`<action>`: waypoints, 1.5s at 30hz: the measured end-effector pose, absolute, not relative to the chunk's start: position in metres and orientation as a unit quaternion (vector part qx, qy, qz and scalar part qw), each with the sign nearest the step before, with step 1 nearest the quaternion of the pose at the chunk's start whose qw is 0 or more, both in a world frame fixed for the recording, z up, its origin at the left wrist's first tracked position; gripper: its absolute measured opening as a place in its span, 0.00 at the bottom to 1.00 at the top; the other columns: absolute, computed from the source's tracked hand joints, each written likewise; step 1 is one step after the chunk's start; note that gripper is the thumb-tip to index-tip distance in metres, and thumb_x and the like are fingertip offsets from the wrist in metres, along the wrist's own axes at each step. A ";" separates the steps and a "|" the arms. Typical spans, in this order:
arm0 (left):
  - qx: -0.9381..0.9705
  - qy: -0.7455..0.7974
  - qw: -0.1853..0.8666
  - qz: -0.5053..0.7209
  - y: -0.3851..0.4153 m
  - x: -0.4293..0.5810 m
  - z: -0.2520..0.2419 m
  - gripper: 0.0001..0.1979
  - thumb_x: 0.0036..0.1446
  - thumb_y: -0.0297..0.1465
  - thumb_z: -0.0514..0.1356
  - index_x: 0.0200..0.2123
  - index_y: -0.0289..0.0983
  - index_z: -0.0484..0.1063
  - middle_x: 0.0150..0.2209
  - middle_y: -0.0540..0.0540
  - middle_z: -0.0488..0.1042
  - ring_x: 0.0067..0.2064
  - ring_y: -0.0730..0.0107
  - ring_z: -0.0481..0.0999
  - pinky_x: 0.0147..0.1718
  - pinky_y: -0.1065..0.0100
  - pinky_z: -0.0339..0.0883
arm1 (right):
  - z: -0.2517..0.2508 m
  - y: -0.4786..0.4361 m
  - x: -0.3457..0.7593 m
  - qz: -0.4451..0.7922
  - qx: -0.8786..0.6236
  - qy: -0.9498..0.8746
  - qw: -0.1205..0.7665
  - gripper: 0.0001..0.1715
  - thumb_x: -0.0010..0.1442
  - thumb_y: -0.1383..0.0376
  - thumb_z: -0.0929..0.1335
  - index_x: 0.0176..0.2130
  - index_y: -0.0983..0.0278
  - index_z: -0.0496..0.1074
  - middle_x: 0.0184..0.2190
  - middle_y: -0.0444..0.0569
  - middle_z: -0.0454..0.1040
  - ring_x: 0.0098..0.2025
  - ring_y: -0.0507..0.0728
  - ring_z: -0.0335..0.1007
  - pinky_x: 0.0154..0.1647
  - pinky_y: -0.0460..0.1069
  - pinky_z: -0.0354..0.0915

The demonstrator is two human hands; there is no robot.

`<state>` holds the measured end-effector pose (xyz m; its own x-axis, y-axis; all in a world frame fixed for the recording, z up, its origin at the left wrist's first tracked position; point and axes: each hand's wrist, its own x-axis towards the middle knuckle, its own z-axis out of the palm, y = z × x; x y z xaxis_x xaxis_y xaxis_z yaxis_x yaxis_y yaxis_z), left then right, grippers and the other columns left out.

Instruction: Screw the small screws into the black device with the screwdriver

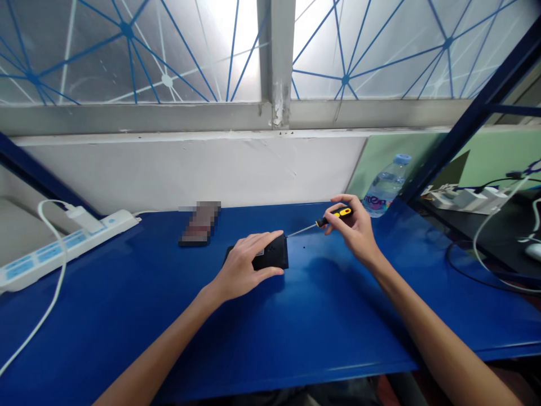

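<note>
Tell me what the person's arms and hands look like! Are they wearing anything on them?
Both arms are bare right up to where the picture ends: no sleeves show. The left hand and the right hand have no gloves, and no watch, bracelet or ring can be seen. The arms look slim, with long fingers. No marks or writing show on them.
</note>
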<state>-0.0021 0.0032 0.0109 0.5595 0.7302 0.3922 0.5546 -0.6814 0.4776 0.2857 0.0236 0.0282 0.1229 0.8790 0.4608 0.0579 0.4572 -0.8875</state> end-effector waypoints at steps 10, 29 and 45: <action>0.868 0.373 0.146 0.293 0.004 -0.005 0.013 0.35 0.64 0.41 0.69 0.70 0.52 0.61 0.65 0.43 0.74 0.66 0.48 0.72 0.63 0.44 0.67 | 0.028 0.021 0.288 0.309 -0.416 -0.618 0.591 0.26 0.60 0.51 0.76 0.50 0.59 0.67 0.33 0.43 0.78 0.27 0.55 0.79 0.24 0.49 0.72; 0.874 0.364 0.145 0.288 0.004 -0.005 0.010 0.37 0.62 0.39 0.70 0.71 0.53 0.60 0.66 0.44 0.73 0.67 0.48 0.72 0.63 0.42 0.67 | 0.028 0.019 0.286 0.256 -0.472 -0.601 0.592 0.24 0.56 0.51 0.79 0.42 0.59 0.70 0.23 0.41 0.76 0.20 0.56 0.75 0.22 0.50 0.71; 0.868 0.376 0.142 0.291 0.008 -0.008 0.010 0.35 0.64 0.41 0.69 0.71 0.51 0.61 0.66 0.42 0.73 0.66 0.47 0.72 0.63 0.41 0.67 | 0.029 0.021 0.288 0.336 -0.437 -0.622 0.556 0.27 0.60 0.51 0.77 0.50 0.60 0.67 0.27 0.41 0.77 0.21 0.54 0.75 0.20 0.48 0.69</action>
